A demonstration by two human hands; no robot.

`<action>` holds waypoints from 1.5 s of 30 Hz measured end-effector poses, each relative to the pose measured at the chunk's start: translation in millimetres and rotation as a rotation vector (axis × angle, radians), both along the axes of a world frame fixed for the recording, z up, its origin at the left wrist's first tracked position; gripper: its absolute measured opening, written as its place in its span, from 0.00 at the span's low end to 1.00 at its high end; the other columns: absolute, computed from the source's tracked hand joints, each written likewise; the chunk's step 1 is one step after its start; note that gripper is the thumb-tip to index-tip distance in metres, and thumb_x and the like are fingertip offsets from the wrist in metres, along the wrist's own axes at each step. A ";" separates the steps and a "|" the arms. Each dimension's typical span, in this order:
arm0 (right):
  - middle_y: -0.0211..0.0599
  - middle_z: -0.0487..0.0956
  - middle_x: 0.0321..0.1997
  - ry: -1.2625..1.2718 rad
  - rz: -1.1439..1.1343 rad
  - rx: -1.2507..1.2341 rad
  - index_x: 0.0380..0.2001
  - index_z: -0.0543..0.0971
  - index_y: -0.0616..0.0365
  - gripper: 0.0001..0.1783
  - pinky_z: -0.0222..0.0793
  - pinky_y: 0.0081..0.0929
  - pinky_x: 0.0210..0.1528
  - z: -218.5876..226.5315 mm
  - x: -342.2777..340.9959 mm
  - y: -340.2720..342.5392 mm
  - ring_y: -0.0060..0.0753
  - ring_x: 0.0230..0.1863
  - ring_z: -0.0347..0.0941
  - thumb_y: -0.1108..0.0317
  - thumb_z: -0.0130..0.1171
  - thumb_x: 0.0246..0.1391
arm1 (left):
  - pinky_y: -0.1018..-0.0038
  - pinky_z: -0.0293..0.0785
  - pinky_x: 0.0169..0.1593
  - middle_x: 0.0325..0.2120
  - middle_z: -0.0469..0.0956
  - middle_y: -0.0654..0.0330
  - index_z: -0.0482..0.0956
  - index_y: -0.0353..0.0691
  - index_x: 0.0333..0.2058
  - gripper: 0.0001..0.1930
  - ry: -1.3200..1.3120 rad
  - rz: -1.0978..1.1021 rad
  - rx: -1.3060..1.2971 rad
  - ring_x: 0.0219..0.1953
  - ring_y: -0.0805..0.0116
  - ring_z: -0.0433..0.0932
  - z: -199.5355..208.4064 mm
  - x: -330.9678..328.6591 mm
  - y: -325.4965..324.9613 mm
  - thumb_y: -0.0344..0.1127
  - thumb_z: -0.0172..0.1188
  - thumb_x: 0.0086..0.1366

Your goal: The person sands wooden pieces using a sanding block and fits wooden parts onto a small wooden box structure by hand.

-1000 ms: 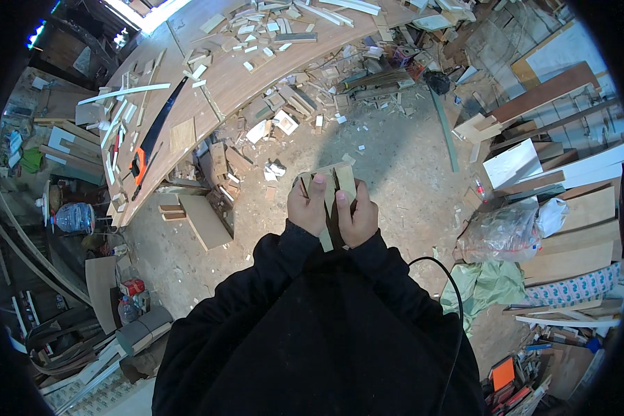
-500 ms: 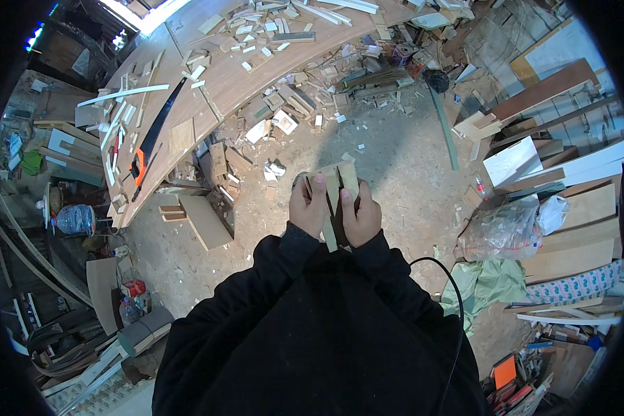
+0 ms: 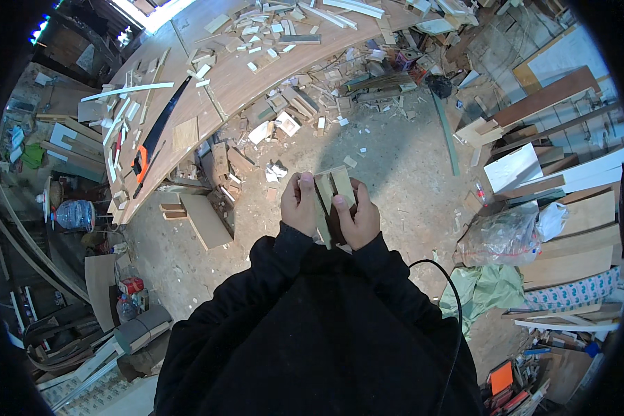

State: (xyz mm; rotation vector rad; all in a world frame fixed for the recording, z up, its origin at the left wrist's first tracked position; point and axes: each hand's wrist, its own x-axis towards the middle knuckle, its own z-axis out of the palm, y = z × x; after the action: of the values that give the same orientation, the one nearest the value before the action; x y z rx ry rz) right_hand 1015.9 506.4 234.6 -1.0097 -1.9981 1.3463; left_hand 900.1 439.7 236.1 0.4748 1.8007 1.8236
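Note:
Close to my body, both hands grip pale wood pieces (image 3: 340,182) with a dark slot or gap between them. My left hand (image 3: 299,206) is closed on the left edge, its thumb upright along the wood. My right hand (image 3: 358,219) wraps the right side, with the thumb pressed on the top face. A narrow strip runs down between the hands toward my chest. Whether the pieces are joined or merely held together, I cannot tell. The undersides and most of my fingertips are hidden.
A workbench (image 3: 239,87) ahead carries offcuts and a handsaw with an orange handle (image 3: 140,161). Wood scraps (image 3: 295,104) litter the floor beside it. An open wooden box (image 3: 202,220) stands at left. Boards, a clear plastic bag (image 3: 500,236) and green sheeting (image 3: 489,288) lie right. A black cable (image 3: 457,298) hangs by my right side.
The wood has turned slightly in my hands. My right thumb has shifted left onto the top face, and my left hand has moved slightly left.

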 end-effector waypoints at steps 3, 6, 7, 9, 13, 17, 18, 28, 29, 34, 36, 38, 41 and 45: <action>0.48 0.80 0.36 0.120 0.001 0.010 0.52 0.69 0.62 0.24 0.73 0.33 0.42 -2.7 -2.6 1.0 0.46 0.38 0.80 0.55 0.55 0.61 | 0.80 0.66 0.34 0.24 0.70 0.66 0.71 0.35 0.34 0.18 0.094 -0.010 -0.017 0.29 0.82 0.66 0.2 0.9 -2.4 0.46 0.47 0.74; 0.44 0.80 0.38 0.280 -0.015 -0.033 0.50 0.70 0.62 0.22 0.72 0.30 0.43 -6.9 0.3 2.0 0.38 0.39 0.78 0.56 0.54 0.63 | 0.79 0.67 0.34 0.24 0.71 0.64 0.71 0.34 0.35 0.19 0.152 -0.082 -0.035 0.29 0.80 0.68 1.4 3.3 -3.8 0.47 0.49 0.73; 0.42 0.79 0.39 0.315 -0.020 -0.125 0.49 0.71 0.63 0.20 0.71 0.28 0.44 -7.1 1.7 2.4 0.33 0.40 0.77 0.57 0.53 0.64 | 0.78 0.68 0.34 0.25 0.72 0.63 0.71 0.34 0.35 0.19 0.190 -0.119 -0.043 0.29 0.78 0.69 0.3 2.8 -4.9 0.48 0.50 0.72; 0.40 0.79 0.39 0.320 -0.022 -0.187 0.48 0.72 0.63 0.19 0.70 0.27 0.44 -8.0 3.2 6.8 0.28 0.39 0.76 0.57 0.53 0.64 | 0.77 0.69 0.34 0.25 0.73 0.62 0.71 0.33 0.36 0.19 0.227 -0.159 -0.051 0.29 0.77 0.70 -2.0 1.8 -6.3 0.48 0.51 0.71; 0.34 0.78 0.39 0.359 -0.039 -0.370 0.44 0.74 0.63 0.17 0.69 0.23 0.44 -13.8 7.6 11.4 0.22 0.38 0.73 0.58 0.53 0.65 | 0.76 0.71 0.38 0.29 0.75 0.58 0.71 0.33 0.42 0.20 0.177 -0.244 -0.030 0.32 0.74 0.74 -10.6 1.5 -4.2 0.48 0.56 0.69; 0.32 0.77 0.37 0.534 -0.322 -0.535 0.43 0.72 0.60 0.17 0.69 0.22 0.42 -32.7 8.4 21.9 0.21 0.38 0.72 0.56 0.55 0.64 | 0.73 0.74 0.42 0.34 0.77 0.55 0.69 0.32 0.49 0.23 0.128 -0.429 -0.115 0.36 0.71 0.76 -1.9 4.8 3.8 0.47 0.59 0.67; 0.32 0.77 0.37 0.534 -0.321 -0.536 0.43 0.72 0.60 0.17 0.69 0.22 0.42 -29.6 7.4 23.7 0.21 0.38 0.72 0.56 0.55 0.64 | 0.73 0.74 0.42 0.34 0.77 0.55 0.69 0.32 0.49 0.23 0.128 -0.428 -0.115 0.36 0.71 0.76 0.3 2.9 3.2 0.47 0.59 0.67; 0.25 0.76 0.33 0.671 -0.486 -0.922 0.36 0.69 0.48 0.09 0.71 0.21 0.35 -21.5 1.5 48.5 0.18 0.33 0.73 0.58 0.56 0.63 | 0.69 0.73 0.40 0.32 0.78 0.48 0.72 0.33 0.47 0.20 0.214 -0.548 -0.289 0.34 0.60 0.79 -20.2 -17.1 10.9 0.46 0.54 0.69; 0.25 0.76 0.34 0.667 -0.461 -0.933 0.36 0.69 0.48 0.09 0.71 0.21 0.35 -26.4 -0.9 52.1 0.18 0.33 0.73 0.58 0.56 0.63 | 0.68 0.73 0.40 0.32 0.79 0.47 0.73 0.33 0.47 0.20 0.213 -0.527 -0.337 0.33 0.57 0.79 -19.1 -22.2 13.4 0.47 0.53 0.70; 0.25 0.76 0.34 0.576 -0.366 -1.047 0.36 0.69 0.47 0.07 0.71 0.23 0.34 -34.2 -17.9 74.1 0.22 0.32 0.74 0.61 0.56 0.62 | 0.68 0.74 0.38 0.26 0.79 0.47 0.76 0.32 0.45 0.21 0.263 -0.565 -0.478 0.31 0.58 0.80 -12.9 -66.8 33.0 0.47 0.53 0.69; 0.25 0.76 0.33 0.554 -0.404 -1.085 0.35 0.69 0.46 0.08 0.71 0.24 0.34 -26.6 -31.6 84.1 0.23 0.32 0.74 0.61 0.57 0.61 | 0.64 0.73 0.46 0.35 0.80 0.48 0.75 0.35 0.50 0.24 0.328 -0.563 -0.504 0.40 0.56 0.80 -15.8 -83.9 42.7 0.50 0.56 0.66; 0.25 0.76 0.33 0.532 -0.437 -1.115 0.35 0.68 0.46 0.08 0.71 0.25 0.33 -26.3 -45.1 92.7 0.23 0.32 0.75 0.62 0.57 0.60 | 0.61 0.69 0.52 0.42 0.77 0.48 0.71 0.38 0.55 0.30 0.591 -0.603 -0.557 0.47 0.54 0.76 -12.4 -97.3 48.4 0.53 0.59 0.62; 0.26 0.76 0.32 0.495 -0.422 -1.034 0.34 0.68 0.46 0.10 0.69 0.26 0.30 -34.0 -62.5 111.2 0.24 0.31 0.74 0.63 0.60 0.58 | 0.57 0.64 0.58 0.54 0.69 0.48 0.63 0.43 0.62 0.41 0.919 -0.665 -0.599 0.56 0.50 0.68 0.2 -108.1 67.0 0.57 0.64 0.54; 0.26 0.76 0.31 0.463 -0.375 -1.007 0.34 0.68 0.46 0.10 0.69 0.26 0.30 -33.1 -95.1 136.0 0.24 0.30 0.74 0.63 0.60 0.58 | 0.55 0.59 0.63 0.60 0.59 0.49 0.54 0.45 0.66 0.52 0.857 -0.700 -0.593 0.61 0.46 0.61 -20.4 -132.3 82.4 0.56 0.70 0.47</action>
State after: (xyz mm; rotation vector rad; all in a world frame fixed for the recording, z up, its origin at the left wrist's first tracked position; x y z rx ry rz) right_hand 920.7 642.4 201.5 -1.2197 -0.6818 2.1364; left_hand 767.8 522.1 215.7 1.5444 2.1471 0.5661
